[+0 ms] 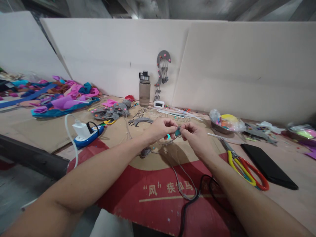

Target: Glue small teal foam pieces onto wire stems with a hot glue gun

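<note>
My left hand and my right hand meet near the middle of the view, above a brown and red cardboard sheet. Between their pinched fingertips is a small teal piece, partly covered by the fingers. A thin grey cord hangs below the hands and loops on the cardboard. Beneath my left wrist lies a small dark coil of cord. A bright cyan spot shows beside the left fingers.
Scissors and a black phone-like slab lie at right. A bottle stands at the back, near a grey hanging ornament. Grey felt pieces and a blue power strip are left. A bowl sits right.
</note>
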`<state>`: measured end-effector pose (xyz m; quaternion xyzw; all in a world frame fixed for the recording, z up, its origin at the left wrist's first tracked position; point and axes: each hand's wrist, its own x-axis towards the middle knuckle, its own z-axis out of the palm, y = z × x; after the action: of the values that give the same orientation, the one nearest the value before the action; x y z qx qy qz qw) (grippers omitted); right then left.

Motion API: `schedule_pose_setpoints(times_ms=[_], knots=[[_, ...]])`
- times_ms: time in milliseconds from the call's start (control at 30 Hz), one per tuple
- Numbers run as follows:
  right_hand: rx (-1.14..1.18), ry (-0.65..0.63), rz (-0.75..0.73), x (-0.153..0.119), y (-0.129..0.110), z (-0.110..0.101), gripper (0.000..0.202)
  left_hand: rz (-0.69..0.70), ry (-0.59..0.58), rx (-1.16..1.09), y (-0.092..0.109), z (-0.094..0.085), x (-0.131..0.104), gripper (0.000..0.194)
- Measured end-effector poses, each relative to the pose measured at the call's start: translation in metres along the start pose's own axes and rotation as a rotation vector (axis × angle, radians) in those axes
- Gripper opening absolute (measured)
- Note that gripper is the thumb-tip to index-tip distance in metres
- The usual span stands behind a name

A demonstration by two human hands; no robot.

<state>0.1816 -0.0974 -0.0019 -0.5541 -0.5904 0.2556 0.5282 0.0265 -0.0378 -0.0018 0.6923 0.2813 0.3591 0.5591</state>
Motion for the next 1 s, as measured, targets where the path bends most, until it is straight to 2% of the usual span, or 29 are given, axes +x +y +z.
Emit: schedule_pose_setpoints(times_ms=[200,367,567,633,700,800,1000], knots=[[0.137,-0.067,0.054,0.001,0.002,-0.002,0.025,0.003,0.076,0.034,-0.005,-0.003,0.002,0.010],[0.040,-0.023,0.004,0.000,0.000,0.000,0.021,-0.006,0.084,0.040,0.004,0.002,-0.003,0.003],[-0.040,-0.013,0.010,-0.002,-0.002,-0.002,0.017,-0.027,0.029,0.030,0.008,0.005,-0.006,0.004],[0.025,-0.053,0.040,-0.001,-0.001,-0.003,0.023,-0.015,0.050,0.042,0.004,0.003,-0.003,0.005],[0.145,-0.086,0.075,0.000,0.001,-0.003,0.031,0.013,0.120,0.041,0.000,-0.001,0.001,0.006],[0.282,-0.087,0.089,0.000,0.003,-0.001,0.039,0.024,0.186,-0.020,-0.002,-0.003,0.004,0.007],[0.241,-0.082,0.096,0.001,0.011,0.006,0.038,-0.019,0.147,-0.148,-0.002,0.002,0.005,0.006]])
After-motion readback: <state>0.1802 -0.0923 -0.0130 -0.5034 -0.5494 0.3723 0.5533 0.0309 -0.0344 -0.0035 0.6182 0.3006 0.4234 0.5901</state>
